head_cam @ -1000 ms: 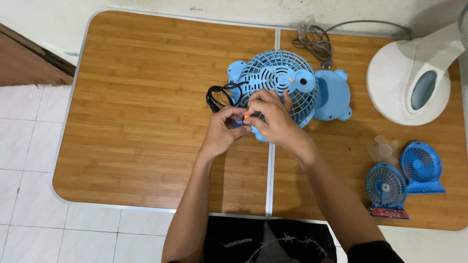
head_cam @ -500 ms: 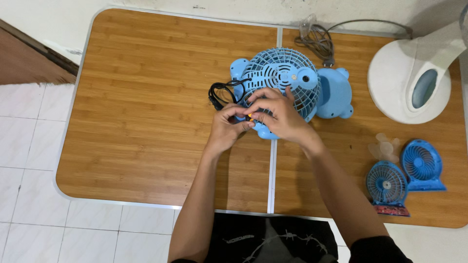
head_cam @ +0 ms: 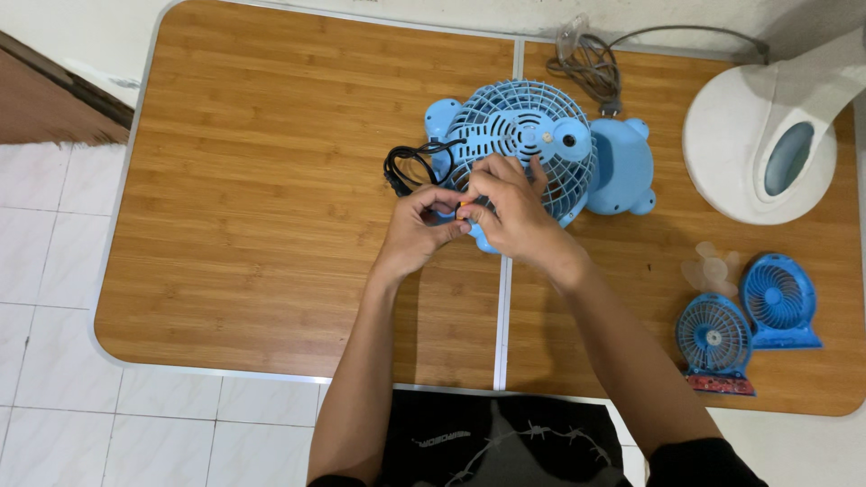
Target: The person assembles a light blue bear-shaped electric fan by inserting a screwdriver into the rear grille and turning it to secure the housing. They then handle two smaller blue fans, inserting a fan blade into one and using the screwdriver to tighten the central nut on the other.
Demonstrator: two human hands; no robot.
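A light blue desk fan (head_cam: pixel 532 135) lies on its back on the wooden table (head_cam: pixel 271 180), grille up. My left hand (head_cam: pixel 419 230) and my right hand (head_cam: pixel 510 212) meet at the fan's near edge. Between their fingertips sits a small orange-tipped object (head_cam: pixel 462 213), too small to identify. The fan's black cord (head_cam: pixel 406 167) is coiled just left of the grille, beside my left hand. The fan's blue base (head_cam: pixel 622 167) sticks out to the right.
A white round appliance (head_cam: pixel 767 144) stands at the back right, with a grey cable bundle (head_cam: pixel 586 68) beside it. Two small blue fans (head_cam: pixel 717 338) (head_cam: pixel 778 298) and a loose pale propeller (head_cam: pixel 713 269) lie at the right front.
Both hands stay at the fan's near edge with only slight finger shifts. The view has drifted a little.
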